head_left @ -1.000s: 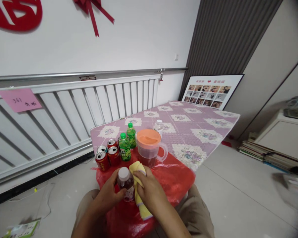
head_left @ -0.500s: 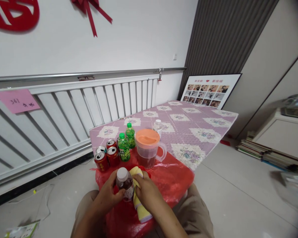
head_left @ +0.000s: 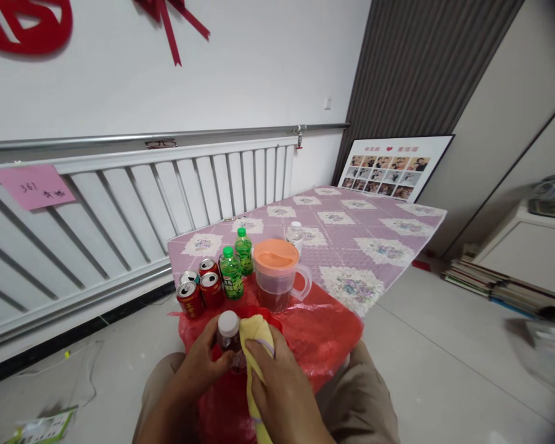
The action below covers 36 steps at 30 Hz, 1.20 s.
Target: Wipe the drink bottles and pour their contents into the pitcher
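Note:
My left hand (head_left: 208,364) wraps around a small clear bottle (head_left: 229,333) with a white cap and dark contents, held upright over the red plastic sheet (head_left: 324,333). A yellow cloth (head_left: 255,336) is bunched in my right hand (head_left: 277,376), against the bottle's right side, and its lower end hangs down. Part of a red dish (head_left: 271,317) shows behind the cloth. Just beyond stands a clear pitcher (head_left: 275,283) with an orange lid and brown liquid inside. Green-capped bottles (head_left: 232,277) and several red cans (head_left: 190,300) are grouped to its left.
Behind the pitcher is another white-capped bottle (head_left: 295,235). A purple flowered cloth (head_left: 324,234) covers the surface reaching to the right. A white radiator (head_left: 203,185) lines the wall at left, and a photo board (head_left: 388,169) leans at the back.
My right hand has shifted the yellow cloth up along the bottle's side, covering more of its label. My left hand keeps its grip on the bottle.

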### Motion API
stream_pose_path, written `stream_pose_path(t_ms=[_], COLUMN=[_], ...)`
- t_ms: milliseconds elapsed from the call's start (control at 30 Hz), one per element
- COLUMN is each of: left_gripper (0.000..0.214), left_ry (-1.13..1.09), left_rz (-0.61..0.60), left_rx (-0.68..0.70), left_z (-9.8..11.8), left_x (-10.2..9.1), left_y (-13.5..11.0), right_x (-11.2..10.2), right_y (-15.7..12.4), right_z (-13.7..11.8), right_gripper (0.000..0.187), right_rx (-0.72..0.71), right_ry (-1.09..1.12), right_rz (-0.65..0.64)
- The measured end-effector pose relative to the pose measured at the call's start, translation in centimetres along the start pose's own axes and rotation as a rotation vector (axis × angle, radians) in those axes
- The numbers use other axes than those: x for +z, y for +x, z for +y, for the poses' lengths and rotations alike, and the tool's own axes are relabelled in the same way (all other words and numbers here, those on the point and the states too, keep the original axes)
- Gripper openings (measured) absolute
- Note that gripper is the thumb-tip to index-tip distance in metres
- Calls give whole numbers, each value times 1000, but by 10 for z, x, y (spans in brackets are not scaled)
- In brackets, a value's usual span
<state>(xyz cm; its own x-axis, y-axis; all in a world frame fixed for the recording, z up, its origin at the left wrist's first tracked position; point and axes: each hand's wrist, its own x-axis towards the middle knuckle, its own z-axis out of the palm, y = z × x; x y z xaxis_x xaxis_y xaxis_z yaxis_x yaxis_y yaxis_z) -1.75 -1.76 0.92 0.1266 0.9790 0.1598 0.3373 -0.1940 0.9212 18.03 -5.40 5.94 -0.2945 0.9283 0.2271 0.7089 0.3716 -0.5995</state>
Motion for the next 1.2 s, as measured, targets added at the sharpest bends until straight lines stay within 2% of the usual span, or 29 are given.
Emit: stream_pose_path(t_ms=[100,200,333,500,633,833,1000,1200], left_gripper=[64,63,65,66,67,65,60,62], left_ry=[-10,-26,-58,-76,-103,-84,-64,-76], left_rz=[-1,-8,-18,-11,-25,-10,-9,-20], left_rx=[0,-2,-12,-21,-14,-39,-21,-26], left_z=[0,1,5,7,6,8,9,7], left_x=[0,0,0,0,1,3,2,1], left_y=[0,1,0,0,0,0,-1,-1], right_x=[7,8,2,-8,-4,18,14,-4], right_y=[-12,-11,11,51,69,54,37,27], right_z=[4,6,3,4,15,35,31,6], right_gripper=[48,47,48,53,53,46,48,53], right_rx=[-38,-21,44,-38,-48,36,64,-35], right_ry=[14,13,-22,21,28,0,111,238], right_rz=[31,3,-49,-54,-157,-226,-124,69])
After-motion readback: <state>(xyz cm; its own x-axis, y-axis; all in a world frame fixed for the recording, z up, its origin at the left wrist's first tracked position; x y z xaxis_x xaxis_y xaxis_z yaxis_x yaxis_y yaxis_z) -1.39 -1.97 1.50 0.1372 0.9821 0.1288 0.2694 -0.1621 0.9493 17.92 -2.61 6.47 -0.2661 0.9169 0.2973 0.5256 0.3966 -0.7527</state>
